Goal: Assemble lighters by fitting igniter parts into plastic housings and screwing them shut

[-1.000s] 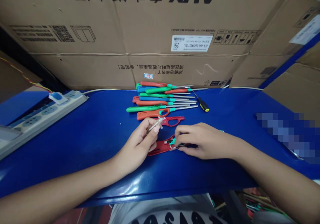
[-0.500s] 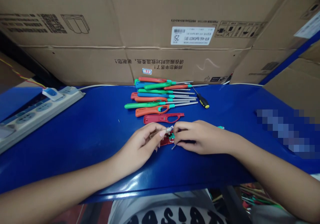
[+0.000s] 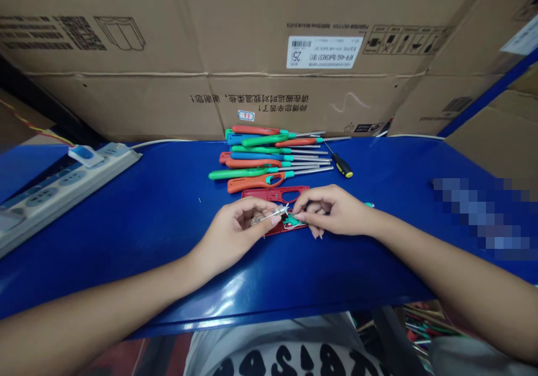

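My left hand is closed around a clear lighter fuel tank, its white valve end pointing right. Just below lies an open red lighter shell half with a green trigger part and white wire in it. My right hand has its thumb and forefinger pinched at the green part; what sits between the fingertips is hidden. A matching red shell half, with a trigger loop, rests right behind my hands.
Several assembled stick lighters lie in a stack behind. A black and yellow screwdriver is to their right. A power strip runs along the left of the blue table. A large cardboard box stands at the back.
My left hand has turned so more of the clear tank shows. My right hand has shifted slightly up and rolled, uncovering the green part; the thin rod near its fingers no longer shows.
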Demonstrator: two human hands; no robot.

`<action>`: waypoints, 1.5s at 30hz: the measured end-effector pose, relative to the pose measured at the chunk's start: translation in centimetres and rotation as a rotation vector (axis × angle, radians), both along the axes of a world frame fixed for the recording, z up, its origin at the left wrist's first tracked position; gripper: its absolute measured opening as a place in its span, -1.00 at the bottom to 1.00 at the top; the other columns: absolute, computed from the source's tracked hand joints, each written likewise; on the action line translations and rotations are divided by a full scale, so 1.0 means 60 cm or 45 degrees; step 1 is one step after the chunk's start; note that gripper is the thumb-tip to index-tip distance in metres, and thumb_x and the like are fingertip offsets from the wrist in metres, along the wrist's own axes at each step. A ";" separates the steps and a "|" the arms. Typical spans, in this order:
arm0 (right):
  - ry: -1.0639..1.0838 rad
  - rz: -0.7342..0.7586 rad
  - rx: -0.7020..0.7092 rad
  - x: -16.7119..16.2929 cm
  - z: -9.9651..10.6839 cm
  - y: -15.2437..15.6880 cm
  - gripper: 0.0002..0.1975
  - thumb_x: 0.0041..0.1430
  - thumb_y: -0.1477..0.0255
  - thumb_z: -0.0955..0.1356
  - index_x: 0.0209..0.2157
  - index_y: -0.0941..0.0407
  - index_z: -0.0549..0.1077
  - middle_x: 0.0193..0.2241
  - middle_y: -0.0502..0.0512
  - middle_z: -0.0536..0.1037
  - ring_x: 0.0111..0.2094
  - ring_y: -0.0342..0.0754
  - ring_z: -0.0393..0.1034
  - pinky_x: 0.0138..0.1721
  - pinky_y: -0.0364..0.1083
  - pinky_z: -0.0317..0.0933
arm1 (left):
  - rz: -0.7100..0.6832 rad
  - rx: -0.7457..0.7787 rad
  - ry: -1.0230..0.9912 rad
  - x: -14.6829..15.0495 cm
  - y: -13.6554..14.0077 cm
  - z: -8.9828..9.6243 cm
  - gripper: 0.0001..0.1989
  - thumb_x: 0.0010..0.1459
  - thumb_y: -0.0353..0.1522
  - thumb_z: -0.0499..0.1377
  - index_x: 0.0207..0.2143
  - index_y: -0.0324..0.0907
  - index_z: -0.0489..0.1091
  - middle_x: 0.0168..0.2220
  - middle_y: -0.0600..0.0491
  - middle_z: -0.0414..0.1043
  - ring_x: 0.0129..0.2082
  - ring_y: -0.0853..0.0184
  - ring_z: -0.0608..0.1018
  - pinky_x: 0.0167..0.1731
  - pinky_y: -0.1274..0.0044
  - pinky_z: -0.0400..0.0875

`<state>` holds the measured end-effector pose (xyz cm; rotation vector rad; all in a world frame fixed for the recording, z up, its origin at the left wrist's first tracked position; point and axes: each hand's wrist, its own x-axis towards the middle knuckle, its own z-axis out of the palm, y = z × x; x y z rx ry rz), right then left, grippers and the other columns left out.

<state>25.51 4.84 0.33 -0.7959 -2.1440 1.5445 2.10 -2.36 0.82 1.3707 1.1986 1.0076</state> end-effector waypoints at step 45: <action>0.090 -0.025 0.057 -0.005 -0.001 0.005 -0.78 0.22 0.31 0.44 -0.34 0.21 0.54 -0.43 0.06 0.54 -0.45 -0.20 0.36 -0.42 -0.20 0.23 | -0.085 0.159 0.207 -0.002 -0.003 -0.010 -0.79 0.12 -0.28 0.34 -0.23 -0.21 0.64 -0.33 -0.03 0.61 -0.46 0.39 0.51 -0.46 0.56 0.34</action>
